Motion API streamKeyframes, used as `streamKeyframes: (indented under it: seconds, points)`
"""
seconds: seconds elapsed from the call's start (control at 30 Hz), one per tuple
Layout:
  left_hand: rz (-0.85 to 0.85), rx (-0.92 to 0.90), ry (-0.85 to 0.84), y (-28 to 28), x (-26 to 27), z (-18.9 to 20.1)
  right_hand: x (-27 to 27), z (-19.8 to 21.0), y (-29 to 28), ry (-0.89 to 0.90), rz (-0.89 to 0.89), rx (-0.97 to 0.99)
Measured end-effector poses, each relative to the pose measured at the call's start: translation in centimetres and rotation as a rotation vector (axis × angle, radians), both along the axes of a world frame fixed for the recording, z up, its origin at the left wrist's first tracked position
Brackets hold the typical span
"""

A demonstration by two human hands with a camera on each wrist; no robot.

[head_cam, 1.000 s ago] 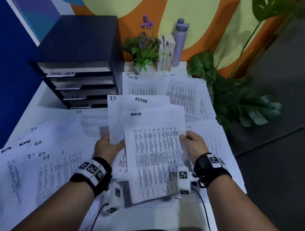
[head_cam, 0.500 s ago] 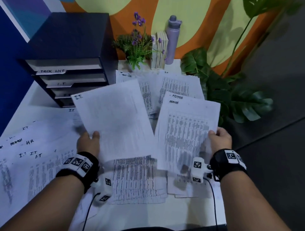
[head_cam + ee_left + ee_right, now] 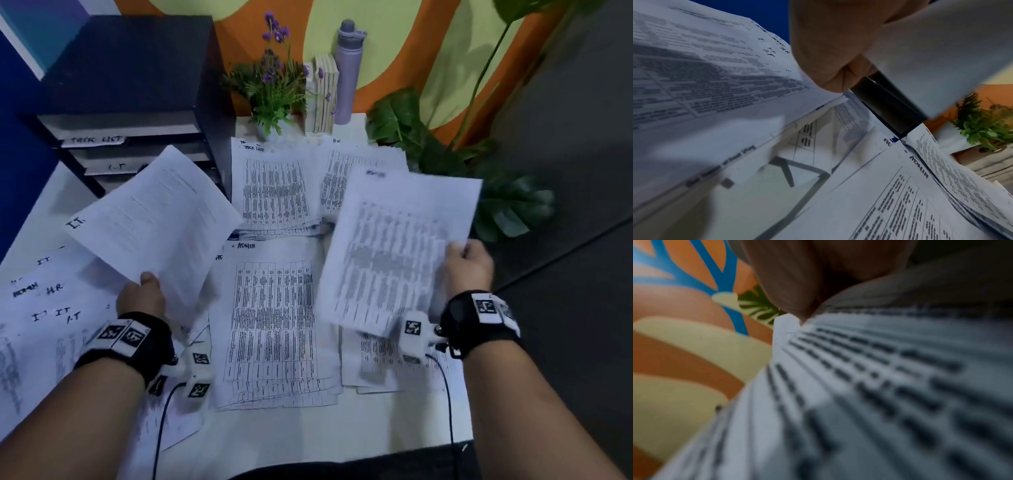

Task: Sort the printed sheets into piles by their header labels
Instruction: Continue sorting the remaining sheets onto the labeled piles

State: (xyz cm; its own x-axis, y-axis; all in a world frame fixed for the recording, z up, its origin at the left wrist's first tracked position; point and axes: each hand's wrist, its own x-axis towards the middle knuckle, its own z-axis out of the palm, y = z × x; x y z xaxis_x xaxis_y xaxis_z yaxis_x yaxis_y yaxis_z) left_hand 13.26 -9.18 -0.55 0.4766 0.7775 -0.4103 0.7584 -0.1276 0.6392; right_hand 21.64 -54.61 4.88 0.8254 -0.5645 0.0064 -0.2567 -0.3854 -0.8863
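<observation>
1. Head view: loose sheets headed I.T. (image 3: 54, 315) lie left of the left hand (image 3: 142, 299).
2. It pinches the "I.T." sheet (image 3: 154, 222), aloft, tilted leftward.
3. Right hand (image 3: 467, 265) grips a blurred-header sheet (image 3: 397, 246), aloft at right.

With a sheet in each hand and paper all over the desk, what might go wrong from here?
The right hand holds its sheet by one edge; the header is blurred, so it may be misread and misfiled. The left hand holds the I.T. sheet above loose sheets marked I.T., H.R. and ADMIN, so dropping it there would not sort it. The wrist cables trail over paper and might drag it.
</observation>
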Motion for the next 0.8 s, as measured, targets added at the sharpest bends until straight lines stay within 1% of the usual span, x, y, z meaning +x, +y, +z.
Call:
streamKeyframes:
  seconds: [0.1,0.2,0.27,0.3,0.37,0.4,0.47,0.53,0.57,0.6,0.67,0.7,0.8]
  points:
    - [-0.007,0.004,-0.018,-0.7,-0.4,0.4,-2.0,-2.4,4.2,0.093,0.167,-0.014]
    - [-0.02,-0.009,-0.035,-1.2,-0.8,0.4,-3.8,-4.5,8.0,0.223,0.283,-0.004]
    - [-0.035,-0.006,-0.035,-2.0,-1.3,0.6,-4.4,-4.8,9.8,0.328,0.378,0.031]
    - [-0.045,-0.007,-0.042,-2.5,-1.5,0.7,-4.4,-4.7,10.5,0.372,0.441,-0.006]
    - [-0.09,0.004,-0.075,-3.7,-2.1,0.7,-4.2,-4.3,11.7,0.386,0.529,-0.062]
    - [-0.12,0.011,-0.096,-4.3,-2.5,0.8,-4.0,-4.0,12.1,0.366,0.546,-0.047]
    - [-0.181,0.001,-0.154,-5.4,-2.8,0.5,-3.8,-3.6,12.6,0.353,0.577,0.084]
    - [-0.254,-0.018,-0.182,-6.8,-2.9,0.4,-3.8,-3.2,13.0,0.389,0.627,0.333]
    - [-0.291,-0.026,-0.189,-7.5,-2.8,0.4,-3.9,-3.0,13.2,0.401,0.644,0.411]
    - [-0.332,-0.038,-0.2,-8.3,-2.7,0.5,-4.0,-2.9,13.2,0.393,0.644,0.434]
    - [-0.393,-0.093,-0.218,-10.0,-2.6,0.9,-4.1,-3.1,12.6,0.367,0.602,0.388]
    - [-0.42,-0.13,-0.218,-10.7,-2.5,0.9,-4.0,-3.1,12.0,0.362,0.573,0.334]
    - [-0.534,-0.185,-0.223,-12.4,-2.3,0.7,-3.8,-4.0,9.3,0.365,0.539,0.064]
